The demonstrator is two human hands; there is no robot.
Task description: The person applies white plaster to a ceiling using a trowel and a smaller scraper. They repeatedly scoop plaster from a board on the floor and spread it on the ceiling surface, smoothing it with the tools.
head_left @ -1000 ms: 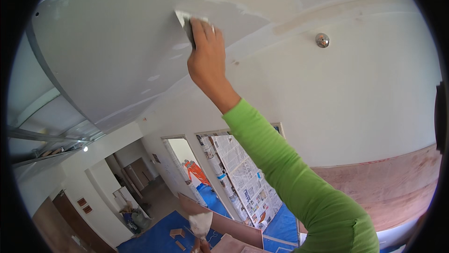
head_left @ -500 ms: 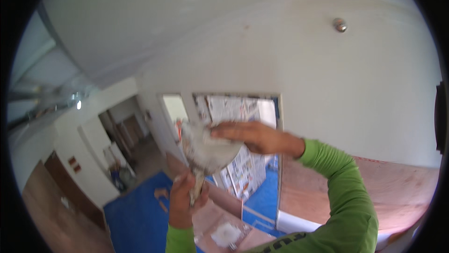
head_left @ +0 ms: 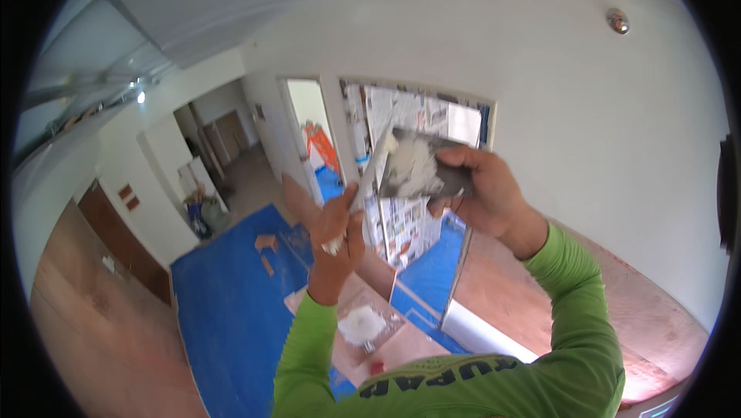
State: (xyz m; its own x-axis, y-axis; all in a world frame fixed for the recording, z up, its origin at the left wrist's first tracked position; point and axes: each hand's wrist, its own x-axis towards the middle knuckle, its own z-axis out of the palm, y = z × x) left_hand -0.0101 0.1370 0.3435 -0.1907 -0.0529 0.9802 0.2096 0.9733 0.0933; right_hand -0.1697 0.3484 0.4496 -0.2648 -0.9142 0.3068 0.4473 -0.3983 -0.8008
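My right hand (head_left: 490,194) grips a flat, dark metal spreader (head_left: 405,190) smeared with white putty (head_left: 413,163), thumb over its upper face. My left hand (head_left: 336,240) is closed around the handle of a putty knife, whose whitish blade (head_left: 363,179) meets the spreader's left edge. Below them a board (head_left: 394,341) bearing a mound of white putty (head_left: 361,324) rests on a pale pinkish panel.
Blue sheeting (head_left: 224,310) covers the floor, with wood offcuts (head_left: 266,244) on it. Ahead are a newspaper-covered opening (head_left: 401,105), a doorway with an orange object (head_left: 323,148), and a corridor (head_left: 235,163). Metal ceiling framing (head_left: 93,86) runs upper left; plywood (head_left: 502,287) lines the lower right wall.
My right hand came down from the ceiling with the spreader to my left hand's knife, which rose from the bottom of the view. The view has tilted downward.
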